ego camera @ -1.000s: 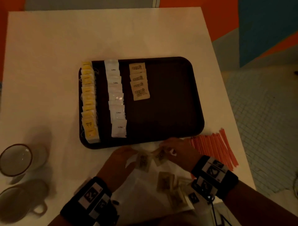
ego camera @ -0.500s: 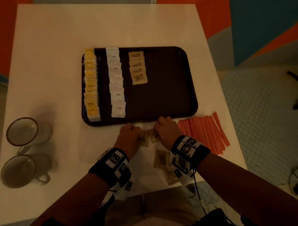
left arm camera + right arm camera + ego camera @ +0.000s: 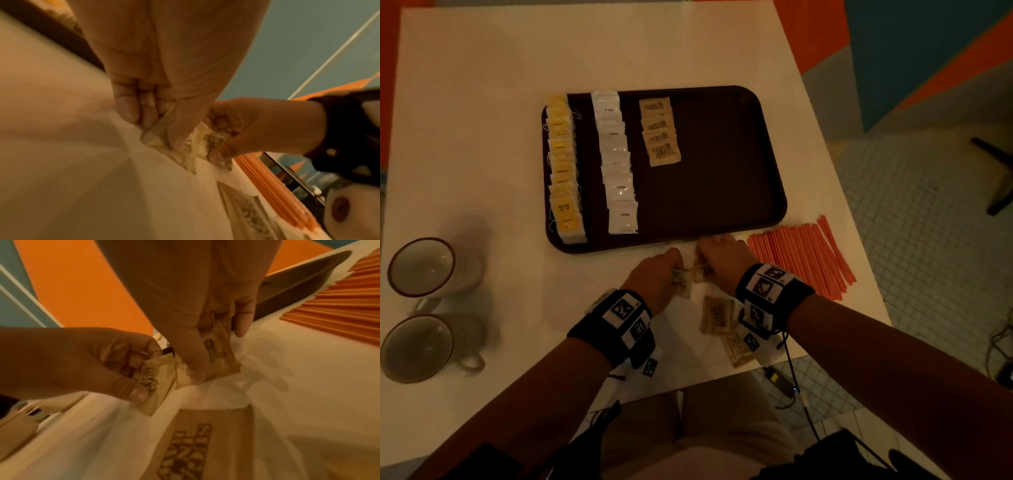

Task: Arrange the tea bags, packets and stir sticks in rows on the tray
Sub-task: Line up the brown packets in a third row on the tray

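Observation:
A dark brown tray (image 3: 722, 192) holds a row of yellow tea bags (image 3: 563, 164), a row of white coffee packets (image 3: 616, 161) and a short row of brown sugar packets (image 3: 659, 132). Just in front of the tray's near edge, my left hand (image 3: 657, 279) pinches a brown sugar packet (image 3: 683, 281) and my right hand (image 3: 717, 260) pinches another brown packet (image 3: 216, 352). Both packets hang close together above the table. More brown packets (image 3: 717, 315) lie loose under my right wrist. Orange stir sticks (image 3: 804, 257) lie on the table to the right.
Two empty white mugs (image 3: 424, 267) (image 3: 417, 346) stand at the table's left side. The white table's near edge (image 3: 688, 387) runs just behind my wrists. The right half of the tray is bare.
Both hands have stayed just in front of the tray, each pinching a brown packet and drawing close together. The camera view has shifted, so the tray sits higher in the picture.

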`<state>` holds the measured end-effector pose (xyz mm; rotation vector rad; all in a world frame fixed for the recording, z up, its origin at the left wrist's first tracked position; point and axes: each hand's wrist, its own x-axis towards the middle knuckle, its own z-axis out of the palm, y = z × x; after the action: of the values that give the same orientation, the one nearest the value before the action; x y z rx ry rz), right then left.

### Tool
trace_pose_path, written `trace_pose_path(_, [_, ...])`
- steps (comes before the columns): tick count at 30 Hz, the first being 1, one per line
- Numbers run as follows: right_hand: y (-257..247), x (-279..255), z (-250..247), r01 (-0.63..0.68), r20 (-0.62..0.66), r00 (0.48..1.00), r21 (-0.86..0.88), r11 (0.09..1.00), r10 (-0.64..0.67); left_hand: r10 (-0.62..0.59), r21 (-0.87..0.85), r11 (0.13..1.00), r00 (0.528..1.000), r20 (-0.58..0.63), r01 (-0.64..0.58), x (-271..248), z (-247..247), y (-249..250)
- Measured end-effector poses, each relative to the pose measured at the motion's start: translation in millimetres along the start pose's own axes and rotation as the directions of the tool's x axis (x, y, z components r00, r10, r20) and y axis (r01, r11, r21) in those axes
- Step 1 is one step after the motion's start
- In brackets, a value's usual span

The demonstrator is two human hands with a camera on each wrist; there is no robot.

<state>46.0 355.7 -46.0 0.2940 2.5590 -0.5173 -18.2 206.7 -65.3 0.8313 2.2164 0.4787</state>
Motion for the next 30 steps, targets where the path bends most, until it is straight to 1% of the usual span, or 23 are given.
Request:
trace_pose_path(1, [2, -2, -1, 0.000, 0.005, 1.000, 0.071, 0.997, 0.000, -0.004, -0.076, 0.997, 1.000, -0.012, 0.003, -2, -2, 0])
trace_pose_path(2, [5, -5, -3, -0.004, 0.002, 1.000, 0.175, 0.985, 0.003, -0.023, -0.203, 0.979, 0.999, -0.025, 0.018, -4, -5, 0])
trace_pose_path(3, [8, -8, -6, -0.016, -0.010, 1.000, 0.287, 0.958, 0.020, -0.059, -0.355, 0.934, 0.998, -0.025, 0.046, -7, -9, -1])
trace_pose_path(4, [12, -13, -11, -0.019, -0.044, 0.998, 0.388, 0.922, 0.039, -0.092, -0.508, 0.859, 0.996, -0.013, 0.072, -11, -14, -1])
trace_pose_path(5, [15, -18, -17, -0.017, -0.083, 0.995, 0.468, 0.884, 0.063, -0.121, -0.638, 0.765, 0.993, -0.010, 0.086, -16, -18, -1])
trace_pose_path(6, [17, -24, -23, -0.005, -0.121, 0.989, 0.535, 0.845, 0.083, -0.153, -0.722, 0.686, 0.988, -0.025, 0.088, -21, -24, -1])
trace_pose_path(7, [18, -30, -29, 0.012, -0.158, 0.982, 0.596, 0.803, 0.102, -0.183, -0.767, 0.637, 0.982, -0.056, 0.075, -25, -30, 0])
trace_pose_path(8, [18, -37, -35, 0.030, -0.189, 0.974, 0.655, 0.755, 0.125, -0.197, -0.782, 0.621, 0.976, -0.094, 0.050, -29, -36, 1])
trace_pose_path(9, [17, -43, -41, 0.041, -0.207, 0.966, 0.716, 0.696, 0.155, -0.190, -0.778, 0.628, 0.973, -0.129, 0.019, -33, -42, 1])
trace_pose_path(11, [12, -53, -52, 0.071, -0.212, 0.958, 0.831, 0.552, 0.196, -0.142, -0.762, 0.645, 0.972, -0.187, -0.052, -41, -52, 2])
trace_pose_path(13, [5, -61, -62, 0.111, -0.208, 0.962, 0.890, 0.443, 0.175, -0.124, -0.764, 0.637, 0.964, -0.235, -0.104, -48, -62, 3])
trace_pose_path(15, [-3, -66, -69, 0.145, -0.198, 0.973, 0.926, 0.348, 0.121, -0.142, -0.768, 0.625, 0.946, -0.291, -0.142, -52, -69, 5])
trace_pose_path(17, [-12, -66, -72, 0.137, -0.165, 0.983, 0.952, 0.272, 0.082, -0.150, -0.752, 0.636, 0.927, -0.343, -0.175, -54, -76, 7])
trace_pose_path(18, [-17, -65, -71, 0.118, -0.139, 0.988, 0.960, 0.253, 0.065, -0.144, -0.747, 0.637, 0.922, -0.359, -0.192, -55, -79, 11])
trace_pose_path(20, [-27, -61, -67, 0.079, -0.095, 0.994, 0.964, 0.255, 0.048, -0.125, -0.763, 0.606, 0.920, -0.370, -0.225, -56, -83, 18])
trace_pose_path(22, [-35, -57, -64, 0.082, -0.104, 0.992, 0.960, 0.269, 0.067, -0.114, -0.795, 0.560, 0.928, -0.354, -0.234, -55, -85, 24])
trace_pose_path(24, [-40, -54, -63, 0.102, -0.130, 0.987, 0.962, 0.254, 0.098, -0.116, -0.827, 0.514, 0.938, -0.328, -0.226, -54, -86, 27])
trace_pose_path(26, [-42, -52, -62, 0.113, -0.145, 0.981, 0.969, 0.220, 0.133, -0.154, -0.879, 0.431, 0.944, -0.292, -0.202, -53, -87, 28])
trace_pose_path(28, [-44, -51, -61, 0.119, -0.149, 0.975, 0.977, 0.178, 0.164, -0.181, -0.930, 0.315, 0.950, -0.254, -0.189, -51, -87, 27])
trace_pose_path(30, [-47, -50, -59, 0.123, -0.151, 0.970, 0.980, 0.156, 0.189, -0.146, -0.962, 0.221, 0.970, -0.195, -0.160, -50, -86, 28])
